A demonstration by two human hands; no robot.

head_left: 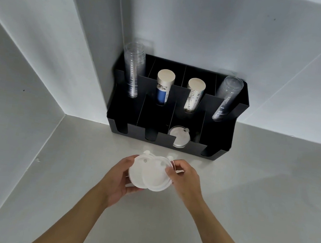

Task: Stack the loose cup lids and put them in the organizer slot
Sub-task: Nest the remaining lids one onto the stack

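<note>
Stacking step from what I see: left hand point(120, 179) and right hand point(183, 178) both clamp the offset white round plastic cup lids point(149, 174) above the pale counter point(248, 194), near its back edge; next I'd square them, then drop into the black organizer's point(221, 147) lid-holding front slot point(179, 137).

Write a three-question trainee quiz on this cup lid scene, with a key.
1. True or false: both hands grip the white lids.
2. Which front slot of the black organizer, counted from the left, already holds lids?
3. The stacks at the two ends of the back row are: A) clear cups, B) paper cups.

Key: 1 true: left hand, right hand. 2 third. 3 A: left end, right end.
</note>
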